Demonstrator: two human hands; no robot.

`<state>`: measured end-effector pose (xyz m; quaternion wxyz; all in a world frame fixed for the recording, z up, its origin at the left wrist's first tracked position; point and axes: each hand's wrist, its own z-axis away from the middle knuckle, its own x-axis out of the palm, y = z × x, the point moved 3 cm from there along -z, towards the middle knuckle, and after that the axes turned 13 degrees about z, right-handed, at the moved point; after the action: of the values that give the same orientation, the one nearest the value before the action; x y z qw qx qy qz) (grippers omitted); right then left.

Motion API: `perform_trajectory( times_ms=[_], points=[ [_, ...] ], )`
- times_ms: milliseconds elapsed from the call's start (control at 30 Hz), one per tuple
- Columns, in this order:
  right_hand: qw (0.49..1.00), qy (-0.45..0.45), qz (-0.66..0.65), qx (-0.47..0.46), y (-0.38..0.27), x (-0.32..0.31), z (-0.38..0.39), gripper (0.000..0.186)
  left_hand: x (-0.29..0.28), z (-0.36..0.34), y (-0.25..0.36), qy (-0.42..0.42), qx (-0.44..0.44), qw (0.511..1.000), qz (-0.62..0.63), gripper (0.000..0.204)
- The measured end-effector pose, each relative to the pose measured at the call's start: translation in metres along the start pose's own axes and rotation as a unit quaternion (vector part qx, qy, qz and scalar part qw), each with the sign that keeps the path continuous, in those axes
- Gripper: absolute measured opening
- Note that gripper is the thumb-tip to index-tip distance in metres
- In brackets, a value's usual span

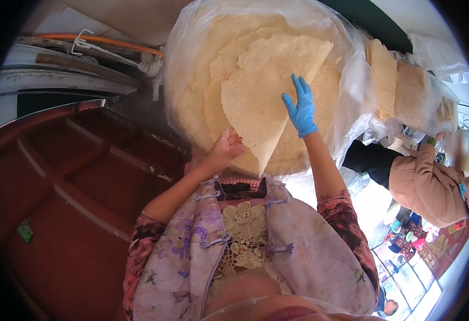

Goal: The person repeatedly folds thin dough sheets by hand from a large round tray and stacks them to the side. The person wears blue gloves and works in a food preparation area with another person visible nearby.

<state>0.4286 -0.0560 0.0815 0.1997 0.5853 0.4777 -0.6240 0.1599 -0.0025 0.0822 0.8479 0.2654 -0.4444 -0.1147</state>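
Note:
A stack of thin, pale round flatbread sheets [197,85] sits inside clear plastic [352,101]. The top sheet [261,75] is folded over, with a straight crease slanting down from upper right to lower centre. My left hand [226,147] grips that sheet at its lower left edge, its fingers curled round it. My right hand [301,107], in a blue glove, lies on the sheet along the crease with fingers spread.
More folded sheets [381,80] in plastic lie at right. A person in a tan coat [421,182] is at the right, and another person [389,306] shows low right. At left are a red panelled surface [63,208], metal rails [84,69] and an orange hose [101,41].

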Motion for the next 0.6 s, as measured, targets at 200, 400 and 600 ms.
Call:
perform_trajectory(
  times_ms=[200, 400, 600],
  points=[
    [0.992, -0.044, 0.116, -0.019, -0.014, 0.062, 0.030, 0.068, -0.007, -0.007, -0.017, 0.154, -0.046, 0.986, -0.033, 0.082],
    [0.978, -0.143, 0.000, -0.151, -0.005, 0.002, 0.051, 0.072, -0.020, -0.002, -0.019, 0.237, -0.059, 0.963, -0.115, 0.084],
    [0.925, -0.227, 0.036, -0.303, -0.028, 0.004, 0.093, 0.065, -0.014, 0.002, -0.020, 0.213, -0.085, 0.971, -0.062, 0.084]
  ],
)
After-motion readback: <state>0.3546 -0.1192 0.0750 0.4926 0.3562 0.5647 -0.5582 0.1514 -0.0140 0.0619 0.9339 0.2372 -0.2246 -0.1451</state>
